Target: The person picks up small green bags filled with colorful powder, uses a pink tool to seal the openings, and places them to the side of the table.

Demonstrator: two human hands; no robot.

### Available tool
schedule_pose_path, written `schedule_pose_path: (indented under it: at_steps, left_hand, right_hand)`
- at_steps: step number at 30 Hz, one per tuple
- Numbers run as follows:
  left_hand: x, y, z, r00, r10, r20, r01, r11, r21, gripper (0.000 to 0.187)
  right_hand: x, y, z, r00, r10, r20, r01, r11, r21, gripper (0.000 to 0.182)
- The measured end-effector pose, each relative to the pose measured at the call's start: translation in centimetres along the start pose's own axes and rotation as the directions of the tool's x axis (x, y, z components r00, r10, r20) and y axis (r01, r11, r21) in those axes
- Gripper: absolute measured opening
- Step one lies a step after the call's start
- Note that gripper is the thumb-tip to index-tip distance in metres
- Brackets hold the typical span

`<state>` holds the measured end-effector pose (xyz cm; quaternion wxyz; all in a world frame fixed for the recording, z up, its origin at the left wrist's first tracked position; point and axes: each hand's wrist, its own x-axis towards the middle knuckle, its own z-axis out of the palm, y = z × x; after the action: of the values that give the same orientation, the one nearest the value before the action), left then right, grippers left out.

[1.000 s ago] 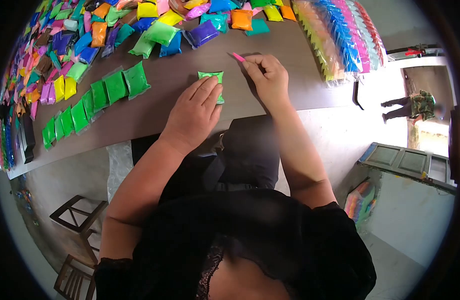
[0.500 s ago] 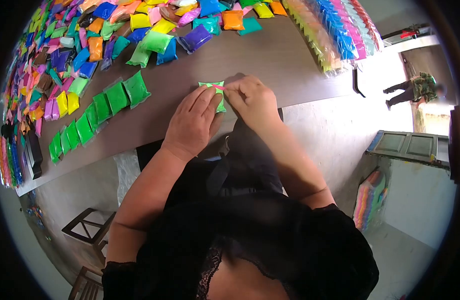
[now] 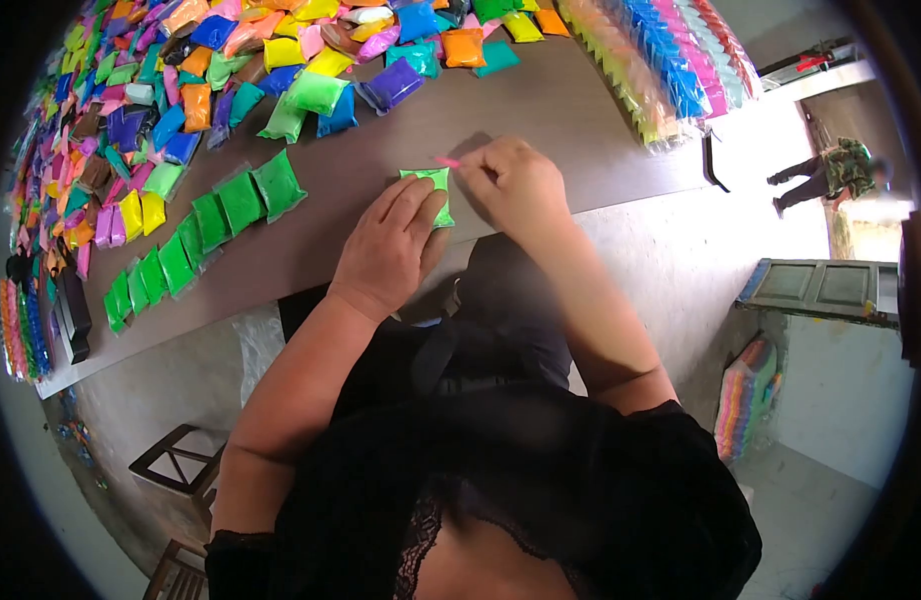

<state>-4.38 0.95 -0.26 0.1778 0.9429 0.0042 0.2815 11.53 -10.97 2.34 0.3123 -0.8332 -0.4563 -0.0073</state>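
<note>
My left hand [image 3: 389,235] holds a small light-green packet [image 3: 442,205] down at the table's near edge, its fingers lying over the packet's left part. Just above and to the right, my right hand [image 3: 516,183] pinches a thin pink piece [image 3: 447,161] between thumb and forefinger. The pink piece sticks out to the left, apart from the packet; what it is I cannot make out. A slanting row of several green packets [image 3: 211,220] lies on the table left of my hands.
A big heap of coloured packets [image 3: 196,105] covers the table's [image 3: 381,150] far left. Clear bags of coloured pieces [image 3: 671,60] lie at the far right. A person [image 3: 843,170] stands in the background at right. A dark chair [image 3: 181,458] is at lower left.
My right hand has lifted slightly away to the right, and the pink piece has come off the light-green packet's top. My left hand stays on the packet.
</note>
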Motion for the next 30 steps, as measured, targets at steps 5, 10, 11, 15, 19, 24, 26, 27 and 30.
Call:
schedule_pose_path:
  at_steps: [5,10,11,15,19,24,26,27,30]
  left_hand:
    - [0.2,0.2,-0.2,0.999,-0.008,0.033,0.006,0.998,0.066,0.037]
    - [0.2,0.3,-0.2,1.0,-0.009,0.017,0.009,1.0,0.018,0.04]
    - [0.3,0.4,-0.4,1.0,-0.008,0.025,0.007,1.0,0.028,0.04]
    - [0.3,0.3,-0.4,1.0,-0.013,0.02,0.013,1.0,0.019,0.038]
    - [0.3,0.4,-0.3,1.0,-0.017,0.011,0.017,1.0,0.005,0.037]
    - [0.2,0.0,-0.2,1.0,-0.002,0.014,0.001,0.999,0.043,0.037]
    - [0.3,0.2,-0.5,1.0,-0.001,0.018,0.001,1.0,0.019,0.038]
    - [0.4,0.2,-0.5,1.0,-0.001,0.018,0.001,1.0,-0.004,0.039]
    - [0.2,0.0,-0.4,0.999,-0.007,0.034,0.007,1.0,-0.006,0.04]
  right_hand:
    - [0.4,0.0,-0.2,0.997,0.031,0.071,-0.024,0.994,-0.105,0.013]
    - [-0.5,-0.7,-0.1,0.998,-0.043,0.036,0.046,0.994,-0.095,0.014]
    - [-0.5,-0.5,-0.1,0.999,-0.037,0.035,0.041,0.995,-0.095,0.014]
    - [0.1,-0.4,-0.6,0.997,0.062,0.034,-0.057,0.99,-0.128,0.014]
    - [0.1,-0.1,-0.2,0.998,-0.005,0.07,0.018,0.983,-0.181,0.014]
    - [0.3,-0.3,-0.2,0.998,-0.05,0.039,0.053,0.994,-0.092,0.013]
    - [0.4,-0.1,0.1,0.988,-0.151,0.038,0.152,0.988,-0.034,0.013]
    - [1.1,0.3,0.1,0.993,-0.094,0.065,0.101,0.989,-0.11,0.013]
    - [2.4,0.1,0.0,0.984,-0.16,0.075,0.162,0.986,-0.029,0.012]
